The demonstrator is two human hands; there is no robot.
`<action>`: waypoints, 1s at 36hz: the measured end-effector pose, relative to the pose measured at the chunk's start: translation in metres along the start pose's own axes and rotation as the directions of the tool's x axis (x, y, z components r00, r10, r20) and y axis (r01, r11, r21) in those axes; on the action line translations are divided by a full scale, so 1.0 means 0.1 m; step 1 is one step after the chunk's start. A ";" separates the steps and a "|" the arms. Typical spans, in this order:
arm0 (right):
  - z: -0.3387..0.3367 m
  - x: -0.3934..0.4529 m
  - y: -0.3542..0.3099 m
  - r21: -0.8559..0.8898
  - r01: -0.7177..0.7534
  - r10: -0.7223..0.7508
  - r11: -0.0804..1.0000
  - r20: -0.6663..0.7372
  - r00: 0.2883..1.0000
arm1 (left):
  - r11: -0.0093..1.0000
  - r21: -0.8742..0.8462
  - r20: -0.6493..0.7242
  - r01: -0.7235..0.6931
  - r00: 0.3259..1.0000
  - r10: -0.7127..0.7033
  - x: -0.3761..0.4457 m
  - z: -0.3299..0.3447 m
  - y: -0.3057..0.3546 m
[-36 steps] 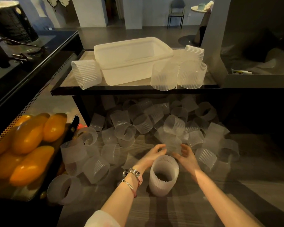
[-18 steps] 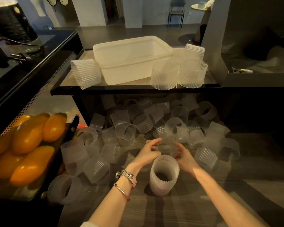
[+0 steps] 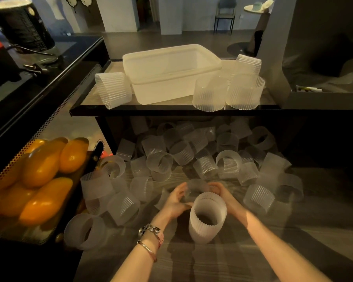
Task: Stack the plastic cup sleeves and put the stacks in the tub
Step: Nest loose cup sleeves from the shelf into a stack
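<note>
An upright stack of ribbed translucent cup sleeves [image 3: 207,217] stands on the lower wooden surface in front of me. Just behind its rim, my left hand [image 3: 175,200] and my right hand [image 3: 222,192] hold one loose sleeve [image 3: 198,187] between them, fingers curled round its sides. Many loose sleeves [image 3: 192,155] lie scattered beyond the hands. The empty white plastic tub [image 3: 171,62] sits on the upper shelf. Finished stacks stand beside it: one lying at its left [image 3: 113,89], others at its right [image 3: 210,92], [image 3: 246,91].
A tray of yellow-orange mangoes [image 3: 39,176] sits at my left, touching some sleeves. The upper shelf's black front edge [image 3: 171,111] overhangs the back of the sleeve pile. A dark counter with a black pot [image 3: 22,25] is at the far left.
Both hands picked one sleeve out of the pile and drew it back toward the upright stack, now holding it just behind the stack's rim.
</note>
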State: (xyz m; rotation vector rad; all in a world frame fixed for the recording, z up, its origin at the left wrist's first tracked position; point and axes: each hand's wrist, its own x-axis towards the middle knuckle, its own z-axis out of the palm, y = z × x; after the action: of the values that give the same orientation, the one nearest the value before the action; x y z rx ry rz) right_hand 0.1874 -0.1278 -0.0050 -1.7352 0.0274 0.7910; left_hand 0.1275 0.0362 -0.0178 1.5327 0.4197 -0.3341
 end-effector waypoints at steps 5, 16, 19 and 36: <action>0.00 -0.01 -0.12 0.018 0.116 -0.112 0.993 -0.157 0.981 | 0.981 -0.134 -0.101 -0.138 0.987 0.125 0.00 0.03 0.14; -0.03 -0.07 -0.20 -0.149 0.167 -0.184 0.975 -0.103 0.978 | 0.977 0.162 -0.135 -0.136 0.978 0.158 -0.01 0.02 0.20; -0.02 -0.09 -0.16 -0.264 0.171 -0.188 0.949 -0.040 0.981 | 0.934 0.343 -0.149 -0.094 0.977 0.153 0.01 0.00 0.13; 0.00 -0.08 0.07 -0.272 0.134 -0.124 0.953 0.051 0.991 | 0.937 0.348 -0.032 -0.038 0.998 0.053 0.08 -0.06 -0.25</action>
State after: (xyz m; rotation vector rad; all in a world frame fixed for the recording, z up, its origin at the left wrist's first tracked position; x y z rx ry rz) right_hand 0.1780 -0.1332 -0.0068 -1.9628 -0.2272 0.7537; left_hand 0.1233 0.0423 -0.0434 1.8955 0.3693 -0.3542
